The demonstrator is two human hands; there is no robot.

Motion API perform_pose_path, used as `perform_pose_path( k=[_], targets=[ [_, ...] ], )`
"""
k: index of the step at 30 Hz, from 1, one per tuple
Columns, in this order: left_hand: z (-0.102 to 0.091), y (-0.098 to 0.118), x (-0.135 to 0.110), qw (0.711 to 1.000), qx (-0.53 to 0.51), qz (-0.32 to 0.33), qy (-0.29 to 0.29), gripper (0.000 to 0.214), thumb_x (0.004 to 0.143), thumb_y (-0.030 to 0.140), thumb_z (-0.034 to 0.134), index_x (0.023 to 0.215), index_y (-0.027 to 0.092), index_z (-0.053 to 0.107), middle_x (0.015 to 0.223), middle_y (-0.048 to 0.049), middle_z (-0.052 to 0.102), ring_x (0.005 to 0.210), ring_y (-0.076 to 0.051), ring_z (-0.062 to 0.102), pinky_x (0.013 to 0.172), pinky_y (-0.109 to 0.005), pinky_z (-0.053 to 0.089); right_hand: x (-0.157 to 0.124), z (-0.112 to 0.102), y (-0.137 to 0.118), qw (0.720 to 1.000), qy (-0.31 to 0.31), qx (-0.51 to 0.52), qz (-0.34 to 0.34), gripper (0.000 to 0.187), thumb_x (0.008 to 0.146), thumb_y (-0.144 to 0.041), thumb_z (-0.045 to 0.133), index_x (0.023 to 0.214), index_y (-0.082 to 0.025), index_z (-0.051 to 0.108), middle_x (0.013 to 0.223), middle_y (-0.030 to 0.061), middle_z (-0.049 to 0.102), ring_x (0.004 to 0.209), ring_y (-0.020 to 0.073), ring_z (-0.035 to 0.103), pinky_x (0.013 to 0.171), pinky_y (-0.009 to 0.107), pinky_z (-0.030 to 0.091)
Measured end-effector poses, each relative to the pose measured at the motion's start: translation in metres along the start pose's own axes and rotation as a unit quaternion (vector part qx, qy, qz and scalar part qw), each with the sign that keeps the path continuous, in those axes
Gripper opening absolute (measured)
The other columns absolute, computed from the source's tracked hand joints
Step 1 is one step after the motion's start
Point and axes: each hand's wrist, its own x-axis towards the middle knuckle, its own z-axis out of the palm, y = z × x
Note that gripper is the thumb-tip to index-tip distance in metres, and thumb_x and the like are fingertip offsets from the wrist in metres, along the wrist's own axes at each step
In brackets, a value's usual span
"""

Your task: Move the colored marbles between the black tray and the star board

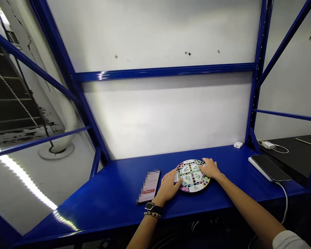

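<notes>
A round game board [192, 186] with a white face, colourful rim patches and rows of dark-ringed round spots lies on the blue shelf. My left hand [168, 185] grips its left edge, thumb on top and fingers along the side. On the upper right edge, my right hand [209, 168] holds the board the same way, its thumb over the face. Fingertips at the rim are partly hidden. A phone [149, 186] with a lit, partly blurred screen lies just left of my left hand. My left wrist wears a dark watch [150, 206] and a beaded bracelet [152, 214].
The blue metal shelf [114, 204] has uprights and a crossbar [166, 72] before a white wall. A small white charger [238, 145] sits at the back right. Farther right, a dark phone [271, 167] rests on a white block, with a white cable [285, 200] hanging over the front edge.
</notes>
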Motion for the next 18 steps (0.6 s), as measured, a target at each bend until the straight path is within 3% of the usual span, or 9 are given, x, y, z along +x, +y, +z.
perform_pose_path(
  k=[4, 8, 12, 18],
  targets=[
    [-0.002, 0.004, -0.001, 0.999, -0.018, -0.022, 0.026, 0.058, 0.094, 0.049, 0.039, 0.146, 0.023, 0.04, 0.152, -0.0092, 0.046, 0.142, -0.028, 0.038, 0.12, -0.052, 0.015, 0.004, -0.003, 0.002, 0.997, 0.017, 0.058, 0.056, 0.059, 0.089, -0.05, 0.05, 0.136, -0.015, 0.051, 0.134, 0.0155, 0.06, 0.125, 0.0295, 0.052, 0.103, 0.041, 0.035],
    [-0.003, 0.003, 0.0, 0.998, -0.052, -0.006, 0.046, 0.062, 0.09, 0.047, 0.047, 0.144, 0.019, 0.04, 0.149, -0.0111, 0.048, 0.138, -0.029, 0.043, 0.117, -0.046, 0.027, 0.006, -0.008, 0.003, 0.99, 0.013, 0.109, 0.086, 0.06, 0.088, -0.05, 0.054, 0.135, -0.012, 0.052, 0.128, 0.0145, 0.063, 0.12, 0.0276, 0.057, 0.096, 0.035, 0.041],
    [-0.006, 0.003, -0.001, 0.992, -0.103, 0.007, 0.069, 0.065, 0.086, 0.044, 0.054, 0.143, 0.016, 0.041, 0.14, -0.0141, 0.056, 0.13, -0.03, 0.052, 0.111, -0.046, 0.037, 0.005, -0.007, 0.005, 0.992, 0.011, 0.099, 0.078, 0.06, 0.087, -0.05, 0.056, 0.135, -0.016, 0.052, 0.129, 0.0135, 0.062, 0.121, 0.0278, 0.056, 0.097, 0.036, 0.04],
    [-0.013, 0.01, -0.004, 0.98, -0.169, 0.024, 0.108, 0.059, 0.083, 0.035, 0.059, 0.138, 0.02, 0.043, 0.131, -0.0108, 0.063, 0.123, -0.028, 0.058, 0.107, -0.046, 0.043, 0.006, 0.002, 0.009, 0.995, 0.05, 0.068, 0.044, 0.062, 0.082, -0.056, 0.06, 0.13, -0.017, 0.057, 0.13, 0.0157, 0.06, 0.122, 0.0294, 0.055, 0.101, 0.04, 0.038]
  ],
)
